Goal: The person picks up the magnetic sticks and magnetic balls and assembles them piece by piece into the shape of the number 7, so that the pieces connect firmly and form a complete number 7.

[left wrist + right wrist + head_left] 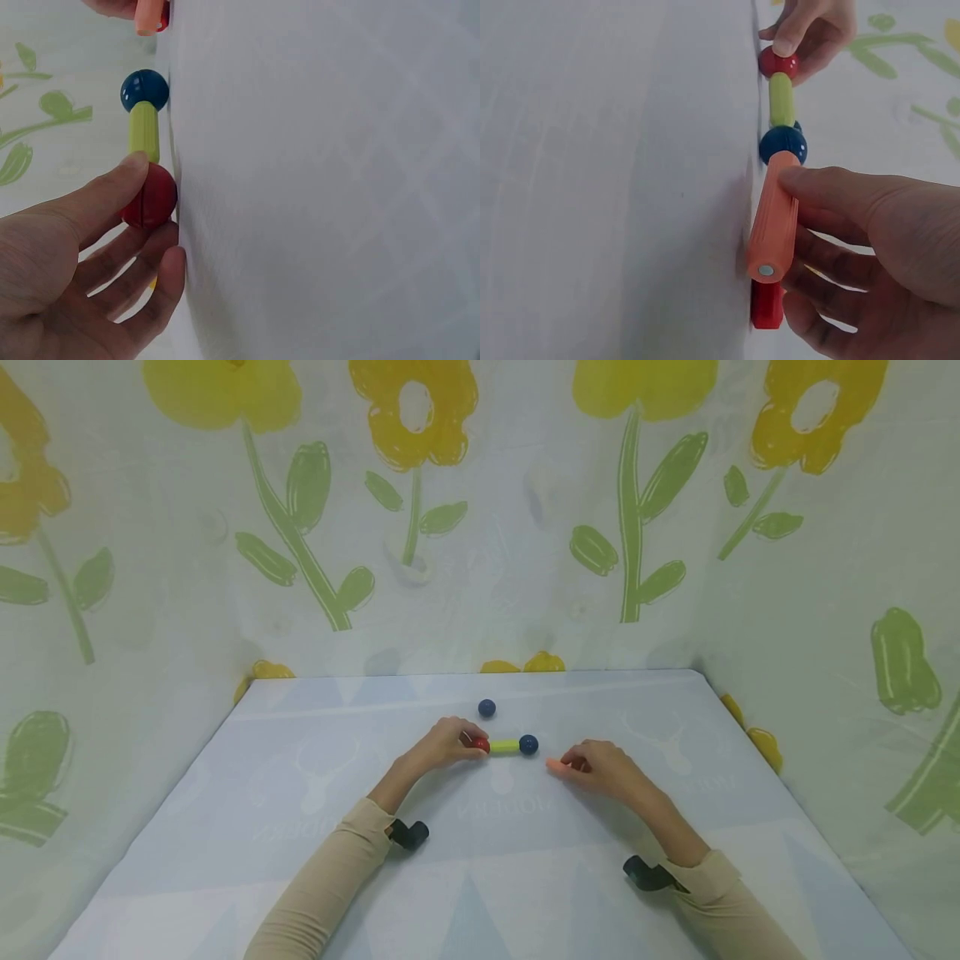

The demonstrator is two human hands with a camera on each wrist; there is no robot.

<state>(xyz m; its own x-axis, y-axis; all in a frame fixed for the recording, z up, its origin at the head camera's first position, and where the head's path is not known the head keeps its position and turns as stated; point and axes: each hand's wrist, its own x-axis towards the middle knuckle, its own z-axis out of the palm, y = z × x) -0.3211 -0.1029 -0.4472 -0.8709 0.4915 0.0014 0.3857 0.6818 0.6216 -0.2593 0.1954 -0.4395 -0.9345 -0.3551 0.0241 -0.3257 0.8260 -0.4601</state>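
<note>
A red ball (151,196) is pinched between the thumb and fingers of my left hand (444,743), low over the table. From it a yellow-green rod (504,747) runs to a dark blue ball (528,744), the three joined in a line. My right hand (606,768) pinches an orange rod (774,221), whose near end shows a round metal tip. In the head view a gap lies between this rod and the blue ball. Under the orange rod, by the curled fingers, shows a red rod (766,306); I cannot tell whether the hand grips it too.
Another dark blue ball (487,708) sits farther back on the pale printed table (465,827). Flower-patterned curtains (495,527) stand at the back and both sides. Each wrist wears a black camera mount, such as the left one (409,835).
</note>
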